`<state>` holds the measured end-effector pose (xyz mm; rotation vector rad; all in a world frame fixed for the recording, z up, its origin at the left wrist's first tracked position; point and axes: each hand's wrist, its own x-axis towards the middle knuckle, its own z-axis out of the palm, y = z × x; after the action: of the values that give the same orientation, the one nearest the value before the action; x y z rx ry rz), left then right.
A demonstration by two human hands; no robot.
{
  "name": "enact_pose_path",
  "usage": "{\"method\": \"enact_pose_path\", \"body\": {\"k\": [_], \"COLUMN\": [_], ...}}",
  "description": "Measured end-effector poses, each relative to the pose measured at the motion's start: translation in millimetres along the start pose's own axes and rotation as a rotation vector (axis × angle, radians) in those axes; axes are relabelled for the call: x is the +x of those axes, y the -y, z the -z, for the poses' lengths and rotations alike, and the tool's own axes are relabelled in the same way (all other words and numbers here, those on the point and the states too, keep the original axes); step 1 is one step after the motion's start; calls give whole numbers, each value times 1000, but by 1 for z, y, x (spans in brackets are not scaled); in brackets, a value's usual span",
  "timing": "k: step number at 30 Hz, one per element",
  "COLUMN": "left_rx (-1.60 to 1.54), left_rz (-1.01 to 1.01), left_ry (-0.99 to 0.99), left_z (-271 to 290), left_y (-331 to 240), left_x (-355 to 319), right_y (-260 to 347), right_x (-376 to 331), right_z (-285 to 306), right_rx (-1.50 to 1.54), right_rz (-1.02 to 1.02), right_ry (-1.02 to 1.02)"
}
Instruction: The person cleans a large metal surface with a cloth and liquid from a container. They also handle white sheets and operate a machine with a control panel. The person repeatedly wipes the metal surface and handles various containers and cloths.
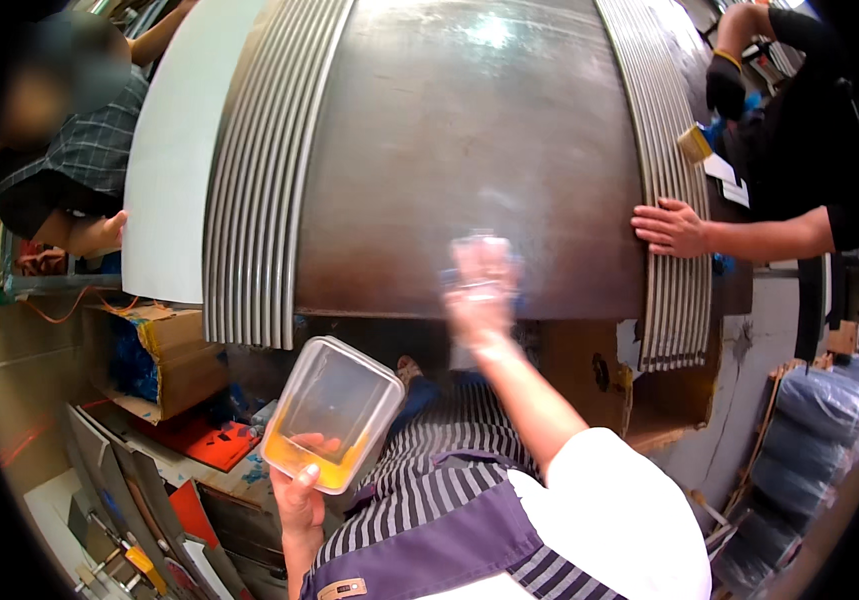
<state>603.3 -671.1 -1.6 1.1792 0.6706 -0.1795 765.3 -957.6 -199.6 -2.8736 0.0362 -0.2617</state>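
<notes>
At L hand (299, 503), clear tub (334, 388), axis fwd-rt

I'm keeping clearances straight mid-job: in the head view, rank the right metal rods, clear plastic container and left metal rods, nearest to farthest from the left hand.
1. Clear plastic container: held in the left hand.
2. Left metal rods: ahead, slightly left.
3. Right metal rods: well across, on the right.

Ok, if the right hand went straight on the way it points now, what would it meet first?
The way looks free: the right hand points along the shiny brown panel, with nothing in line up to the picture's top edge. The hand is blurred, so whether it touches the panel is unclear.
</notes>
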Motion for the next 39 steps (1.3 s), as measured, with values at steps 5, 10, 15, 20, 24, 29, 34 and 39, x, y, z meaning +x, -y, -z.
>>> {"method": "enact_pose_path", "body": {"k": [5,10,15,20,24,29,34,39], "left_rx": [57,3,68,65,6,-46,-66,-89], "left_rz": [34,57,0,5,-27,-38,24,6], "left_ry": [6,28,3,15,-36,-91,-135,-119], "left_z": [-6,-2,-3,6,25,43,51,47], "left_y": [-6,-6,-13,-16,-9,-3,4,3], "left_x": [3,3,-5,-5,-7,-13,-11,0], "right_y": [30,-100,25,64,39,39,71,131], "right_x": [-14,-28,-20,83,7,52,150,62], "right_z": [2,53,9,-12,7,9,-48,-33], "right_rx": [132,2,190,277,189,121,91,392], "right_rz": [263,-133,102,298,277,296,132,703], "right_ry": [170,54,115,88,100,183,-41,300]}}
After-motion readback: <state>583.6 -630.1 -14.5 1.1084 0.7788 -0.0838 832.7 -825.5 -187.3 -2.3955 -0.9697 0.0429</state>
